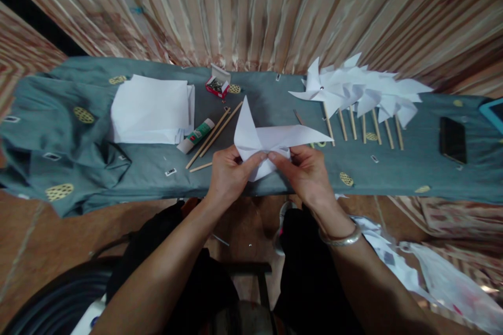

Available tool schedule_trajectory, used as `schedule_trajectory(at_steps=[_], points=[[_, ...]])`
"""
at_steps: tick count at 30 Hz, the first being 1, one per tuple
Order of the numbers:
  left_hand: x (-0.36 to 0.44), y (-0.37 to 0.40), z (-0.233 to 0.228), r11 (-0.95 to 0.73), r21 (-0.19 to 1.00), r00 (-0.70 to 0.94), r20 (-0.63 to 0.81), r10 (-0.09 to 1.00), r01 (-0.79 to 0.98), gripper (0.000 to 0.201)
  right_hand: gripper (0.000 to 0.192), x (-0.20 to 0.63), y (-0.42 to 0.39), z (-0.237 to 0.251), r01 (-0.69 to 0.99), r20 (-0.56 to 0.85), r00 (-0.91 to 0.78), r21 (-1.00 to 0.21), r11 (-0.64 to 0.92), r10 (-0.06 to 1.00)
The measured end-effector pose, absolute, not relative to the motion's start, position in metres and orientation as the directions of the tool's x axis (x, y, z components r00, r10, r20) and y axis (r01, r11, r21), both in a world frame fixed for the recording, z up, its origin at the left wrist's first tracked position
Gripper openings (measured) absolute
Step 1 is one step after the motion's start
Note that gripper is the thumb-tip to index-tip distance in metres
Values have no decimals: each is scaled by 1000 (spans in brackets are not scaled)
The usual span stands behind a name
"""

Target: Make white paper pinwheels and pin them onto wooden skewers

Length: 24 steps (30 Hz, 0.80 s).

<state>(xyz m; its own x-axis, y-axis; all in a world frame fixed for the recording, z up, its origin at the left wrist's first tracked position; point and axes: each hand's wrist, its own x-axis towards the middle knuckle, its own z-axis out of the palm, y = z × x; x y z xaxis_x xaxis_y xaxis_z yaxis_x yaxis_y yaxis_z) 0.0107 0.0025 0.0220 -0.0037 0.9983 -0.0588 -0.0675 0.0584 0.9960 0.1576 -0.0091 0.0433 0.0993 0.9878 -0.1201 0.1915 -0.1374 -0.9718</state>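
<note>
1. My left hand [228, 172] and right hand [308, 172] meet over the near edge of the counter [393, 167], which is draped in a grey-green cloth with yellow patches.
2. Both hands pinch a folded white paper pinwheel [267, 138] at its middle: the left thumb and fingers are closed on its lower left part, the right fingers closed on its lower right part, and the fingertips nearly touch each other.
3. The paper pinwheel sits just above the counter's front edge, roughly at its centre; one blade points up and away from me, another stretches out to the right.
4. Just left of it lie a few thin wooden sticks [214, 136], laid diagonally, with a glue stick [196, 136] beside them.
5. Farther left is a stack of white paper sheets [151, 107].
6. Behind the sticks, near the far edge, stands a small open red box of pins [217, 84].
7. To the right, a row of finished pinwheels on sticks [361, 94] lies overlapping.
8. Well to the right rests a dark phone [452, 138].
9. A silver bracelet [341, 238] circles my right wrist.
</note>
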Motion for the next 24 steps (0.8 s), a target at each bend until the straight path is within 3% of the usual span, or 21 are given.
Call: schedule_trajectory(at_steps=[24], points=[[11,3,19,42,999,-46,-42,998,-1,23,28,149,-8,48,219,-103,184,-965,-143,977]])
